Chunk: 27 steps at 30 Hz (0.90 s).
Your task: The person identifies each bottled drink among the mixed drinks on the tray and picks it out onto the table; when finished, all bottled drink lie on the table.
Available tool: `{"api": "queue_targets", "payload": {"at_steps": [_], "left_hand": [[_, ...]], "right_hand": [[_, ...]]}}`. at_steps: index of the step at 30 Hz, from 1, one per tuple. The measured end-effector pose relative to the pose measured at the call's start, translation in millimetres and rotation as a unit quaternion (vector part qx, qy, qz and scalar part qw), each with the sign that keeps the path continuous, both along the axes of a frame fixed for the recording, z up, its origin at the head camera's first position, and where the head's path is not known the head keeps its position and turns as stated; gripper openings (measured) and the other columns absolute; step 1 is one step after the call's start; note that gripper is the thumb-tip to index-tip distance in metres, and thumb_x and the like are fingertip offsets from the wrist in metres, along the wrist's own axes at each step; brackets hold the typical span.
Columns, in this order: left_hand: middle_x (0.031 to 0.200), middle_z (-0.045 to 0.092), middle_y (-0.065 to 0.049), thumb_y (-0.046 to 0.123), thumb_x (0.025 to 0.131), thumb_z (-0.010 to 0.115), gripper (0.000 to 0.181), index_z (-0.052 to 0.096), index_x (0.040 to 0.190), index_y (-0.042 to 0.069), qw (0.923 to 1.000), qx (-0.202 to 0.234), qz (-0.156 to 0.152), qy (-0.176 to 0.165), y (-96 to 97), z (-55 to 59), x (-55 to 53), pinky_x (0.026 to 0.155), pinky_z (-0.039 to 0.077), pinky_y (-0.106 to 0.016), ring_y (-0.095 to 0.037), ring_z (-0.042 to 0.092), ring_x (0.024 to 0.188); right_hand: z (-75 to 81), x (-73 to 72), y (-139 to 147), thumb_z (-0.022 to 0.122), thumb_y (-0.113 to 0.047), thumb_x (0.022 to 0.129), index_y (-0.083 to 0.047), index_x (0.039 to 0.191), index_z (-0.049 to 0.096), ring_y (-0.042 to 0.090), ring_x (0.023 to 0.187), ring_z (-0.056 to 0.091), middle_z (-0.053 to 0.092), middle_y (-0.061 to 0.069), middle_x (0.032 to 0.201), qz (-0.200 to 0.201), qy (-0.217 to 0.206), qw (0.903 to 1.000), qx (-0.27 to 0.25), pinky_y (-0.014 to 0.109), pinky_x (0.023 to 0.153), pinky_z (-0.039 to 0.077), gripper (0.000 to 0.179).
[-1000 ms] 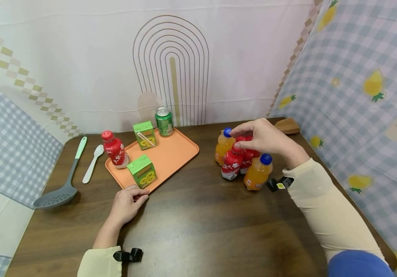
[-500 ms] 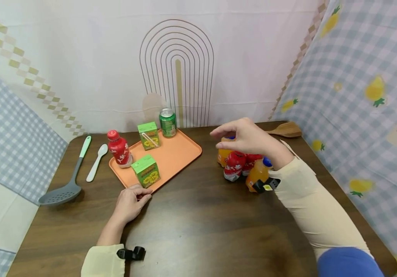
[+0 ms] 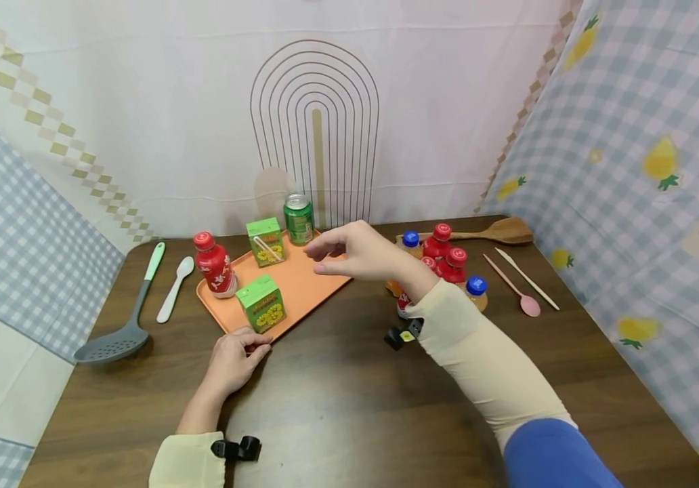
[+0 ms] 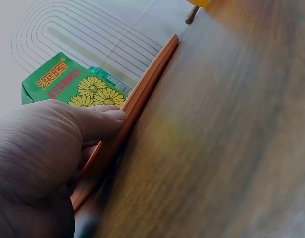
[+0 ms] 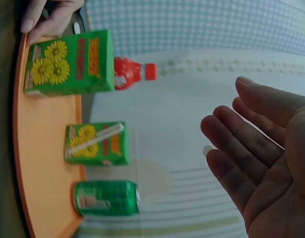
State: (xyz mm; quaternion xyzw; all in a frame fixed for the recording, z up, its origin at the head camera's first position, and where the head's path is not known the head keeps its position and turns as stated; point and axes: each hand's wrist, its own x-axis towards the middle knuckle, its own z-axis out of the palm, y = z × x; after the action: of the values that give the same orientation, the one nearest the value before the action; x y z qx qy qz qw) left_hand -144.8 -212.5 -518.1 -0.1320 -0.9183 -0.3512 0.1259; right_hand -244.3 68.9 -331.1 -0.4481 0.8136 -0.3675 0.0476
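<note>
With thumb and fingers, my left hand (image 3: 234, 360) grips the front rim of the orange tray (image 3: 303, 288); the left wrist view shows the thumb (image 4: 103, 121) on that rim. A green drink carton (image 3: 262, 306) stands on the tray just behind this hand. Farther back are a second carton (image 3: 267, 244) with a straw on its side and a green can (image 3: 299, 224). A red bottle (image 3: 217, 270) stands at the tray's left end. Over the tray's right part hovers my right hand (image 3: 358, 254), holding nothing, its fingers loosely bent and apart in the right wrist view.
Red-capped bottles (image 3: 450, 266) and blue-capped orange drinks (image 3: 476, 290) cluster at right, partly behind my right forearm. Beyond lie a wooden spatula (image 3: 508, 231), a pink spoon (image 3: 530, 306) and a thin pale stick (image 3: 526, 278). A white spoon (image 3: 174, 291) and grey skimmer (image 3: 114, 343) lie left.
My right hand has moved left from above the bottle cluster to over the tray, uncovering the bottle caps and the pink spoon. My left hand stays at the tray rim.
</note>
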Motion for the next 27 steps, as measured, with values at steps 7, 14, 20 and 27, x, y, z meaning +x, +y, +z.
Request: {"api": "queue_targets", "payload": {"at_steps": [7,14,20,27], "left_hand": [[0.077,0.064,0.011,0.010,0.081,0.077,0.009,0.078,0.087,0.015,0.9999,-0.004,0.001,-0.013,-0.2,0.8,-0.4,0.065,0.046,-0.028,-0.007,0.058,0.070],[0.077,0.063,0.012,0.011,0.081,0.078,0.010,0.078,0.089,0.016,0.9997,0.003,0.010,-0.020,1.7,-2.3,0.7,0.065,0.046,-0.029,-0.007,0.058,0.070],[0.076,0.062,0.013,0.009,0.081,0.077,0.010,0.078,0.089,0.016,0.9996,0.014,0.010,-0.022,2.2,-4.0,-0.5,0.064,0.046,-0.028,-0.006,0.057,0.069],[0.075,0.061,0.014,0.008,0.080,0.078,0.012,0.078,0.089,0.016,0.9997,0.016,0.005,-0.020,0.5,-3.2,-0.9,0.062,0.044,-0.026,-0.005,0.055,0.067]], "right_hand": [[-20.5,-20.2,-34.6,0.071,-0.023,0.089,-0.012,0.116,0.069,0.007,0.097,0.063,0.069,-0.004,0.110,0.009,-0.062,0.9978,-0.024,0.027,0.085,0.050,0.030],[-35.7,-42.6,-72.8,0.071,-0.029,0.087,-0.014,0.118,0.068,0.008,0.104,0.061,0.067,-0.005,0.114,0.019,-0.095,0.9947,-0.035,0.023,0.084,0.049,0.034],[-38.9,-61.7,-102.3,0.072,-0.028,0.087,-0.014,0.122,0.066,0.002,0.108,0.057,0.065,-0.005,0.119,0.035,-0.090,0.9953,-0.007,0.024,0.089,0.047,0.039],[-35.1,-77.7,-136.7,0.072,-0.030,0.087,-0.015,0.127,0.062,0.001,0.108,0.055,0.063,-0.006,0.123,0.044,-0.071,0.9963,0.017,0.017,0.087,0.045,0.044]]}}
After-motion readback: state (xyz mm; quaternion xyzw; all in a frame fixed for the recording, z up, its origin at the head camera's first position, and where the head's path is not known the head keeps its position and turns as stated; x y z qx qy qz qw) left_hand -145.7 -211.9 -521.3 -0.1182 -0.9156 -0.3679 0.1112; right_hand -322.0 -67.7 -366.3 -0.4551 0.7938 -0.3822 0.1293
